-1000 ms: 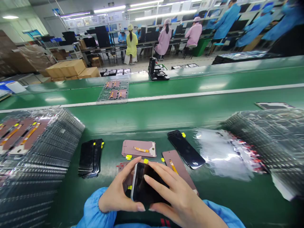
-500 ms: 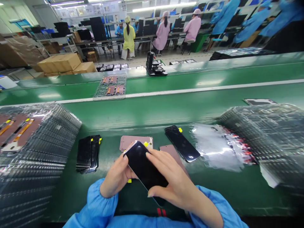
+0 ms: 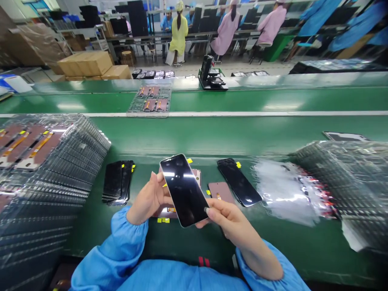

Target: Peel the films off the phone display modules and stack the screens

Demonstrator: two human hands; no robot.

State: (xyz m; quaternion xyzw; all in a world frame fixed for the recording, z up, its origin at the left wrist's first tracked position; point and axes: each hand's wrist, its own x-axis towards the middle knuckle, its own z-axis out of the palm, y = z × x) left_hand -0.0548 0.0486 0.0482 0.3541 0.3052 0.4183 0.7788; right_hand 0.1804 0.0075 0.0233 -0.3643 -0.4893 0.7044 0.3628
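A black phone screen (image 3: 185, 192) with a thin silver edge is tilted above the green table, shining with reflected light. My left hand (image 3: 149, 198) is closed on its left edge, some fingers hidden behind it. With thumb and fingers, my right hand (image 3: 226, 216) pinches the lower right corner. Under and behind the screen lie brown-backed panels with yellow tabs, partly covered. Another brown-backed panel (image 3: 220, 190) lies just beyond my right hand. Black screens (image 3: 112, 182) are piled to the left, and more black screens (image 3: 239, 182) lie overlapping to the right.
Tall stacks of clear trays stand on the left (image 3: 91, 147) and right (image 3: 357, 169). Clear plastic films (image 3: 283, 192) with red tabs lie by the right stack. A tray of panels (image 3: 150, 101) and a black fixture (image 3: 210, 74) are across the line. Several people work beyond.
My right hand has moved off the screen's face to pinch its lower right corner. The screen has risen and turned more upright. The view has shifted slightly.
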